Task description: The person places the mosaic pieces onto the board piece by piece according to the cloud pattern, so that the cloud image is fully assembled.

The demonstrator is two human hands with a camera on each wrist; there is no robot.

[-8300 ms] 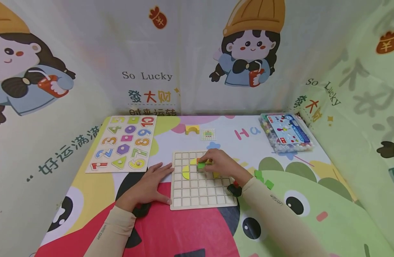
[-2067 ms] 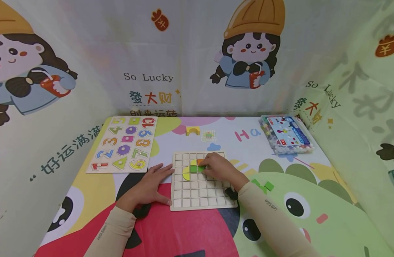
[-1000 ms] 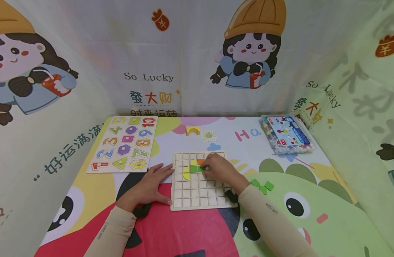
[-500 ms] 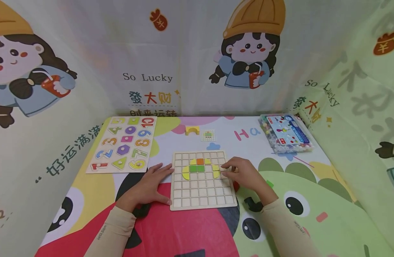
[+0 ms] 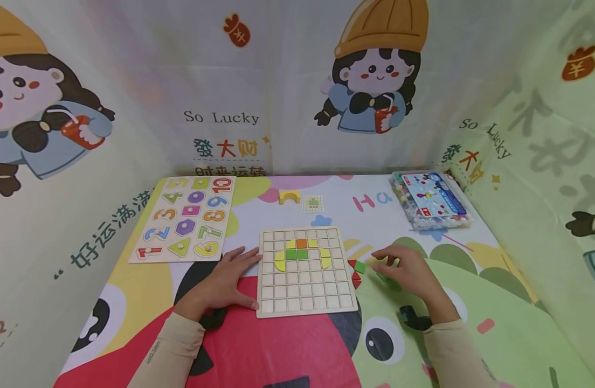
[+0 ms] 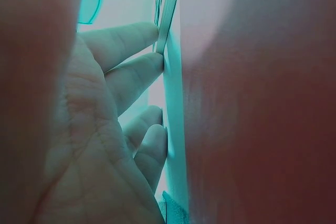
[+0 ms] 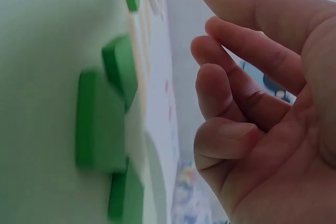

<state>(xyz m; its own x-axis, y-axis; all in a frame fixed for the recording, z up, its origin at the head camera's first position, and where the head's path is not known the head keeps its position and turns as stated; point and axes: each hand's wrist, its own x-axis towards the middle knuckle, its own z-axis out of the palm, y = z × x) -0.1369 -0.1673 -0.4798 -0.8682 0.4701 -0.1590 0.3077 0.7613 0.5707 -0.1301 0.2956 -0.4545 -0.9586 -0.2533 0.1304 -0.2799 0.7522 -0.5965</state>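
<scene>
A wooden grid board [image 5: 307, 291] lies in front of me. In its upper part sit two green square tiles [image 5: 296, 254], an orange square tile [image 5: 302, 243] and several yellow pieces [image 5: 280, 261]. My left hand [image 5: 225, 277] rests against the board's left edge, fingers spread; the left wrist view shows its fingertips [image 6: 152, 61] on that edge. To the right of the board, my right hand [image 5: 409, 269] hovers over loose green tiles [image 7: 100, 124], partly hidden under it in the head view. Its fingers are loosely bent and hold nothing.
Red triangle pieces [image 5: 357, 280] and a loose green tile [image 5: 360, 267] lie by the board's right edge. A number-and-shape puzzle board [image 5: 183, 215] is at left. Farther back are a yellow arch block [image 5: 290, 197], a pattern card [image 5: 313, 203] and a clear box [image 5: 430, 200].
My right hand has let go of the second green tile, now beside the first under the orange one, and moved right off the board to the loose tiles. My left hand stays put.
</scene>
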